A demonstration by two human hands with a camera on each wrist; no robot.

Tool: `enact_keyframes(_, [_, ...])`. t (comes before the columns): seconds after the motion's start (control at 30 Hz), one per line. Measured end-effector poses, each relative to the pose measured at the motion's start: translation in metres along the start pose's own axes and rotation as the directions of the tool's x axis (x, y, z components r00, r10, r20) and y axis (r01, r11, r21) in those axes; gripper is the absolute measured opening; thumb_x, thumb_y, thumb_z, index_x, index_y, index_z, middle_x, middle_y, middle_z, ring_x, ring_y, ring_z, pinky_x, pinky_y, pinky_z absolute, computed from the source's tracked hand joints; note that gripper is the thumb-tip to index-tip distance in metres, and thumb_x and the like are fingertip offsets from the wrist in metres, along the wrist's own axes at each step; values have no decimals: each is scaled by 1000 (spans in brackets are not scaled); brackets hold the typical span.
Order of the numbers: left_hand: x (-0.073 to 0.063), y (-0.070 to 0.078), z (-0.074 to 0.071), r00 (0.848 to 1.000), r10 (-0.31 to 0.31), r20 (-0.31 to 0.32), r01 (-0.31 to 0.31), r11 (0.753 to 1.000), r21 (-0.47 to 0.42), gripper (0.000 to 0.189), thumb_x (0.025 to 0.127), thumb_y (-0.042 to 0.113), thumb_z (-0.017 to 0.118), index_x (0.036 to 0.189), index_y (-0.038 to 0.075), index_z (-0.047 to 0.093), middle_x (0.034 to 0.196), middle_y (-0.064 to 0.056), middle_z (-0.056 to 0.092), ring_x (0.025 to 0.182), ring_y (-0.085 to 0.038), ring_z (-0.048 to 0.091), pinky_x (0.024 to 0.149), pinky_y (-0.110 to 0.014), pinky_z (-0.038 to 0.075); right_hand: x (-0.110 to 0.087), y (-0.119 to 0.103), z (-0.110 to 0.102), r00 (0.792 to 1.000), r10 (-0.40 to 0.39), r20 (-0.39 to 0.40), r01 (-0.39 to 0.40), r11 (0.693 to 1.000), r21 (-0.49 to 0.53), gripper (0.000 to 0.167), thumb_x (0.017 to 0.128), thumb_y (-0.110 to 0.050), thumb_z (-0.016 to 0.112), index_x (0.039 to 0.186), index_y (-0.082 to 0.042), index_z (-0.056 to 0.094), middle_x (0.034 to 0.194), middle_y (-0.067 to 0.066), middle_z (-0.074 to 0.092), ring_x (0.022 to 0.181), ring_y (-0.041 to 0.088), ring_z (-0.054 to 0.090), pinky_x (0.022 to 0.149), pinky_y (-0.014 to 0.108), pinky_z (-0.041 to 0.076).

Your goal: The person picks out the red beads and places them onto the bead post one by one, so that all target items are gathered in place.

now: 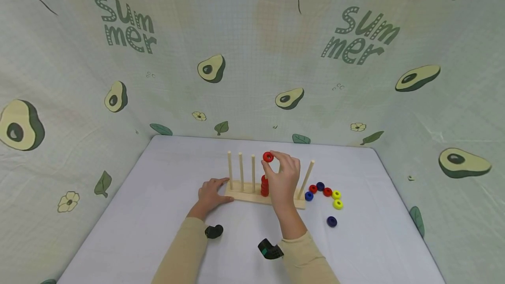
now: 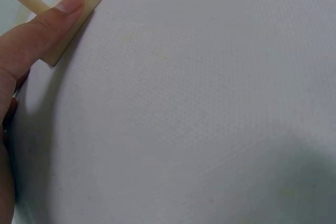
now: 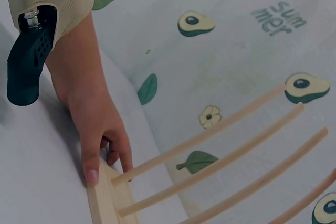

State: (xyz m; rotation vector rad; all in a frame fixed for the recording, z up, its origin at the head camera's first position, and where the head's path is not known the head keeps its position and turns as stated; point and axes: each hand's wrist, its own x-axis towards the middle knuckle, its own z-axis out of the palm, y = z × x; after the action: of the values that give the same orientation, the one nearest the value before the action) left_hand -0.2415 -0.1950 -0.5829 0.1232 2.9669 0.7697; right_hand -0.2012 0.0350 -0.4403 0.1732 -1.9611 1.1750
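The left hand (image 1: 210, 194) grips the end of the pale wooden rack (image 1: 248, 197), thumb and fingers closed on opposite sides. Three bare pegs (image 1: 241, 172) come next, then a red stack (image 1: 264, 186), its rings too small to count surely. Above it, the right hand (image 1: 285, 178) pinches one glossy, round red ring (image 1: 265, 157) between thumb and fingertip. Further right lie seven loose rings (image 1: 327, 192): two red, one blue, two dark blue, two yellow. Only the head view shows rings; the left wrist view brings the left thumb close.

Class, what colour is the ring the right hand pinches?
Red ring, clearest in the head view.
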Motion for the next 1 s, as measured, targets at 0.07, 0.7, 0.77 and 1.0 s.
enact_keyframes(0.07, [0,0,0,1000,0,2,0,1000,-1,81,73,51,81,142,24,51,131,-13,51,116,-36,45,85,-48,36,1,-1,0,1000,1,-1,-1,1000,-5,31,76,-11,85,104,-5,74,104,6,70,92,25,49,75,36,37])
enact_keyframes(0.7, [-3,4,-5,1000,-3,13,4,1000,-20,80,74,50,81,143,24,50,133,-12,49,117,-36,44,86,-48,35,4,-4,0,995,88,55,-84,994,-73,30,78,-17,84,104,-6,74,100,4,69,92,23,47,76,38,34])
enact_keyframes(0.77, [-3,4,-6,1000,-6,17,6,1000,-28,80,74,50,81,143,25,50,133,-12,49,118,-36,44,87,-49,34,4,-4,0,993,97,62,-93,993,-75,30,78,-16,84,104,-6,74,100,4,69,92,23,46,76,38,34])
enact_keyframes(1.0, [-2,2,-5,1000,2,17,-2,1000,-20,80,74,51,81,143,24,49,132,-12,49,116,-36,44,85,-47,35,4,-4,1,992,109,70,-104,992,-72,31,76,-14,85,104,-6,74,99,4,68,92,23,45,76,37,34])
